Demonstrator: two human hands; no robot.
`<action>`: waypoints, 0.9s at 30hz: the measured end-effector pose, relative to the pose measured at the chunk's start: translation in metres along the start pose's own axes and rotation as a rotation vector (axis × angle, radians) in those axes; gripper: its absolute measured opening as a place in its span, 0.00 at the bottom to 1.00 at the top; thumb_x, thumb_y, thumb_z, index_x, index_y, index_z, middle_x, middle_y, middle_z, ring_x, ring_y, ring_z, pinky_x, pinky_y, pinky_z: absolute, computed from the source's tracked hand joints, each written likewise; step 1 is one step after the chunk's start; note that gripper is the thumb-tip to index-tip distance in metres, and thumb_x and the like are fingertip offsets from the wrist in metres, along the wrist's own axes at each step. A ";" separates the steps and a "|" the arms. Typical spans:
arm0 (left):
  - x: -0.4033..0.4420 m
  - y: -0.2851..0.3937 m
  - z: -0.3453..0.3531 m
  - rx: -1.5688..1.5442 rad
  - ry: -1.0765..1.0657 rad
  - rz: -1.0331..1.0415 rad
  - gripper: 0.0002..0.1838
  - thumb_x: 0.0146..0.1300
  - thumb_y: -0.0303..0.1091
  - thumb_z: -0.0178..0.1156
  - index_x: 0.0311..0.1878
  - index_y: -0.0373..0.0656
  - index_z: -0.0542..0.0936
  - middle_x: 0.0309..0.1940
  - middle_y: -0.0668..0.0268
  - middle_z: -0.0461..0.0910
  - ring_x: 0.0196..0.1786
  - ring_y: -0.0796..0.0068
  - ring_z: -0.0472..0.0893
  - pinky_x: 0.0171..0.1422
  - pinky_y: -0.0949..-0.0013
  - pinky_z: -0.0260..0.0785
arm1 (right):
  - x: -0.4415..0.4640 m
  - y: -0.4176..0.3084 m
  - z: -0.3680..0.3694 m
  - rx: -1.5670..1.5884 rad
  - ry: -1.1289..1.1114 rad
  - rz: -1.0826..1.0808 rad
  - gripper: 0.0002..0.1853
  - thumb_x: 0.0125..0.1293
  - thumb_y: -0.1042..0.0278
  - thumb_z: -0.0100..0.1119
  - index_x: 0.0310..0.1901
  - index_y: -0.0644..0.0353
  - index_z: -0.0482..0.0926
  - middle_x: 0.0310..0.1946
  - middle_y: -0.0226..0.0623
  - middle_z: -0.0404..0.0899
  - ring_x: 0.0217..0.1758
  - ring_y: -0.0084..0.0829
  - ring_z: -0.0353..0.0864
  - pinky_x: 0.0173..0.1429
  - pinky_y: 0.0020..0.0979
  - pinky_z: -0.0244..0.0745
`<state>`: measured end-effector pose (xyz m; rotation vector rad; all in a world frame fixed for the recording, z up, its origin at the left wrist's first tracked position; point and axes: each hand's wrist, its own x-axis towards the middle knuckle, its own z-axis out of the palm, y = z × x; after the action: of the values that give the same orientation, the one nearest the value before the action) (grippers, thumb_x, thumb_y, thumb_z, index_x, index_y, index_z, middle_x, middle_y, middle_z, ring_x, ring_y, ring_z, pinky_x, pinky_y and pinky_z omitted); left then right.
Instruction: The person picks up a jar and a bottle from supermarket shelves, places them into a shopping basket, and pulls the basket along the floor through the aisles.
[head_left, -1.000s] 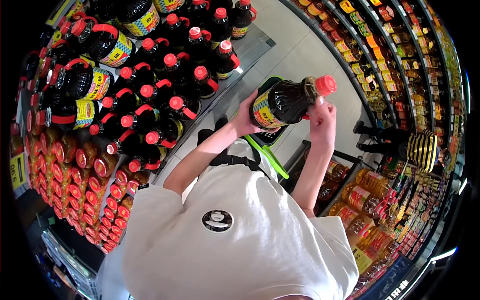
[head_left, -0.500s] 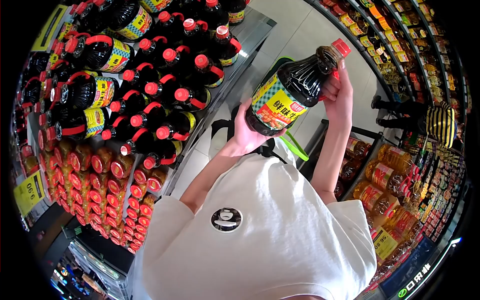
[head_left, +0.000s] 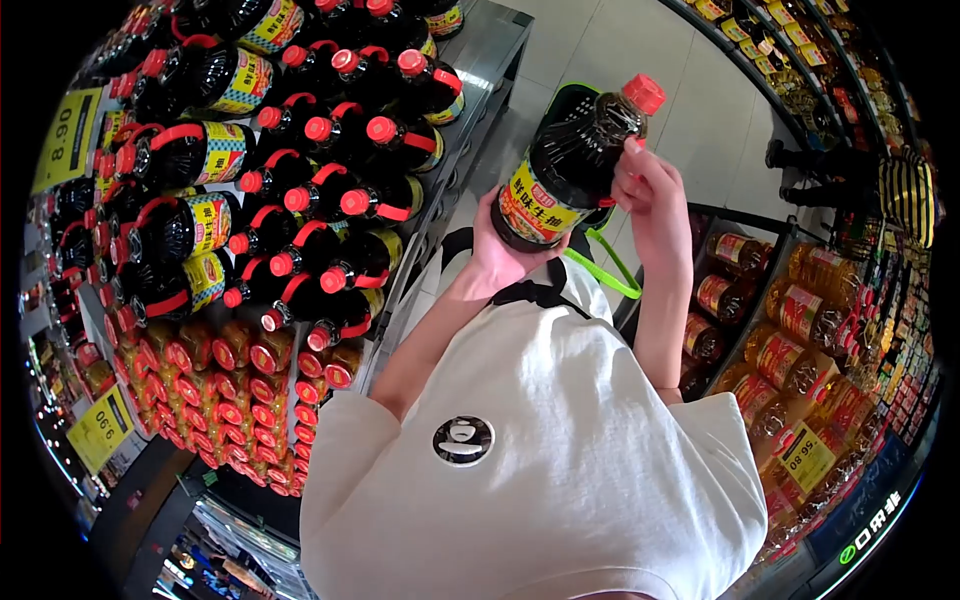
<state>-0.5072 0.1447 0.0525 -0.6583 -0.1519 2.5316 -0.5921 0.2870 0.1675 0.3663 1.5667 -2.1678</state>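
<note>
A large dark soy sauce bottle (head_left: 560, 165) with a red cap and a yellow, green-checked label is held in front of my chest, tilted with its cap up and to the right. My left hand (head_left: 505, 250) cups the bottle's base from below, its fingers wrapped behind it. Near the neck, my right hand (head_left: 650, 180) has its fingers curled against the bottle's side. A red piece of the bottle's handle shows beneath those fingers; the grip on it is partly hidden.
To the left, a display holds several similar red-capped bottles (head_left: 370, 200) above stacked red-lidded jars (head_left: 235, 400). A green-handled basket (head_left: 610, 265) is behind the bottle. Oil bottles (head_left: 800, 310) fill the right side. A person in dark trousers (head_left: 825, 175) is at the far right.
The bottle's cap end has swung left, so the bottle stands steeper. My right hand has shifted left and down with it. My left hand still supports the base.
</note>
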 end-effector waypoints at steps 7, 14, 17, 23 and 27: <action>0.033 -0.009 -0.007 0.017 0.170 -0.037 0.31 0.55 0.57 0.43 0.58 0.49 0.65 0.57 0.59 0.65 0.58 0.59 0.65 0.60 0.51 0.57 | -0.016 0.015 -0.019 -0.039 0.064 0.022 0.13 0.59 0.64 0.52 0.20 0.59 0.69 0.15 0.23 0.65 0.20 0.15 0.61 0.27 0.19 0.55; 0.112 -0.031 -0.070 0.370 0.205 -0.072 0.28 0.61 0.54 0.34 0.50 0.41 0.71 0.44 0.59 0.75 0.46 0.63 0.76 0.51 0.61 0.70 | -0.017 0.046 -0.068 -0.380 0.004 0.072 0.06 0.51 0.73 0.59 0.24 0.67 0.76 0.18 0.33 0.75 0.25 0.20 0.70 0.33 0.23 0.62; 0.142 -0.048 -0.080 0.285 0.356 -0.168 0.25 0.61 0.51 0.39 0.52 0.41 0.70 0.46 0.59 0.74 0.47 0.63 0.75 0.52 0.59 0.69 | -0.006 0.059 -0.096 -0.647 -0.002 -0.061 0.05 0.44 0.74 0.59 0.18 0.65 0.74 0.16 0.42 0.73 0.20 0.40 0.68 0.30 0.33 0.63; 0.224 -0.059 -0.113 0.191 0.539 -0.273 0.22 0.60 0.45 0.46 0.53 0.42 0.69 0.47 0.59 0.73 0.48 0.62 0.74 0.54 0.57 0.67 | 0.046 0.090 -0.180 -0.797 0.066 -0.039 0.06 0.41 0.73 0.58 0.16 0.65 0.73 0.13 0.43 0.70 0.21 0.43 0.71 0.28 0.36 0.67; 0.278 -0.059 -0.168 0.269 0.429 -0.236 0.21 0.60 0.45 0.43 0.51 0.43 0.70 0.45 0.59 0.74 0.46 0.63 0.74 0.52 0.59 0.68 | 0.099 0.130 -0.228 -0.640 0.183 0.029 0.07 0.44 0.74 0.60 0.16 0.65 0.72 0.13 0.42 0.70 0.19 0.39 0.70 0.26 0.33 0.65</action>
<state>-0.6076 0.3338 -0.1989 -0.9873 0.2445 2.0821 -0.6228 0.4494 -0.0593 0.3745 2.2226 -1.5227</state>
